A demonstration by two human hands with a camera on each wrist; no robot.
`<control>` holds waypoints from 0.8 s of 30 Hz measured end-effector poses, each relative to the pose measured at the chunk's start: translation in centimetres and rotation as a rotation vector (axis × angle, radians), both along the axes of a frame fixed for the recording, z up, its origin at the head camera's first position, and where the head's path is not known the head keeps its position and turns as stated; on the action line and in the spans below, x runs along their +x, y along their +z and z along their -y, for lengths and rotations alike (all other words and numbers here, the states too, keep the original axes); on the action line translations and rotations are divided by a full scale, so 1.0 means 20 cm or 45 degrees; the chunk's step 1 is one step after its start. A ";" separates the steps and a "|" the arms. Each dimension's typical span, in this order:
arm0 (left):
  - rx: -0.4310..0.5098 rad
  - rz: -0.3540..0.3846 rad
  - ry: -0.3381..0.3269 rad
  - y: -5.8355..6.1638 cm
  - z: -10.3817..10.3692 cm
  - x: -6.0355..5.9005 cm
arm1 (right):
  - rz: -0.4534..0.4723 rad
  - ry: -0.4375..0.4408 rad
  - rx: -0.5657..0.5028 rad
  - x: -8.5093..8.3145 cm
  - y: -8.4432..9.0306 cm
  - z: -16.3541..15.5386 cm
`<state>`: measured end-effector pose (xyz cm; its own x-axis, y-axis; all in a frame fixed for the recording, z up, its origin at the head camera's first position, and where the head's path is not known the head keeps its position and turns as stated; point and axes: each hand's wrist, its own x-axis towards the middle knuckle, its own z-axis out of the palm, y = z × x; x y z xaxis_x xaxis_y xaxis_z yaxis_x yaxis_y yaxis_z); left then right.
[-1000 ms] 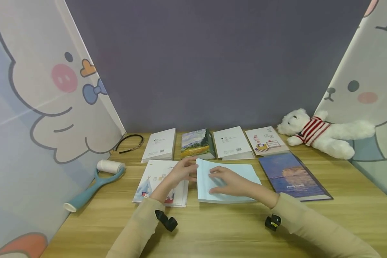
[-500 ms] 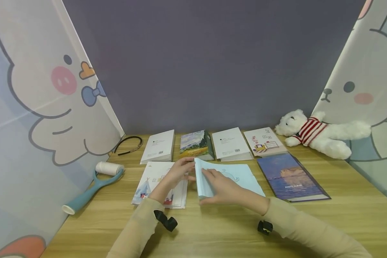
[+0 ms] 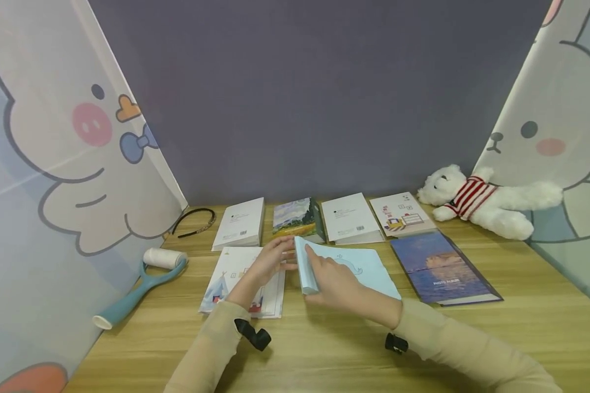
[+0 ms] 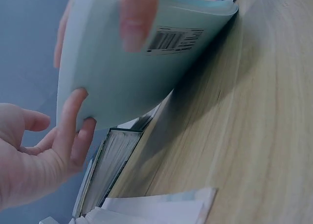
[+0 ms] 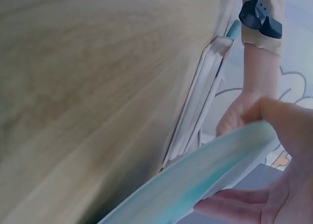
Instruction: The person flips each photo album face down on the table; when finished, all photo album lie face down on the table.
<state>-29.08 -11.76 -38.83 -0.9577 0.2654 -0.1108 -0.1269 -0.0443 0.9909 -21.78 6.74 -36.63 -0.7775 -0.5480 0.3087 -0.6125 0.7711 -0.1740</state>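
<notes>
A light-blue book (image 3: pixel 371 270) with a whale drawing on its front is tilted, its left edge lifted toward me above the wooden table. My right hand (image 3: pixel 334 284) grips it near the spine, fingers over the front and thumb under the back. The left wrist view shows that thumb beside a barcode (image 4: pixel 173 40) on the back cover. My left hand (image 3: pixel 267 261) is at the raised edge; two of its fingertips (image 4: pixel 78 93) touch the back cover near the spine. In the right wrist view the book (image 5: pixel 186 185) lies between my right thumb and fingers.
A tent-picture book (image 3: pixel 226 284) lies under my left forearm. Behind stand a white book (image 3: pixel 241 221), a landscape-painted book (image 3: pixel 295 218), another white one (image 3: pixel 349 215) and a furniture-picture book (image 3: pixel 403 213). A photo album (image 3: pixel 440 267), teddy bear (image 3: pixel 496 202), lint roller (image 3: pixel 145 284) and headband (image 3: pixel 196 222) surround them.
My right hand has moved left across the front cover and taken hold of the book at the spine. The book's left edge has risen and tilted; my left hand stays at that edge.
</notes>
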 end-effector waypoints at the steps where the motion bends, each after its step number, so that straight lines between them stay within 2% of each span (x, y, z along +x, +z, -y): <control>1: 0.011 0.005 -0.001 0.00 0.00 0.00 | 0.008 -0.018 -0.011 0.00 0.01 0.00; 6: 0.016 0.005 -0.023 0.00 0.01 0.01 | 0.023 -0.071 -0.060 0.00 0.05 0.02; 11: -0.039 -0.094 -0.097 0.00 0.01 0.02 | -0.010 -0.075 -0.073 -0.03 0.10 0.03; 13: -0.064 -0.136 -0.134 0.01 0.01 0.02 | 0.052 -0.050 -0.114 -0.05 0.13 0.02; 17: -0.101 -0.184 -0.208 0.01 0.00 0.03 | 0.306 -0.023 -0.272 -0.09 0.21 -0.03; 19: -0.111 -0.190 -0.239 0.00 -0.01 0.04 | 0.395 -0.008 -0.334 -0.10 0.24 -0.07; 24: -0.163 -0.197 -0.345 -0.01 -0.05 0.04 | 0.400 0.051 -0.414 -0.13 0.29 -0.14</control>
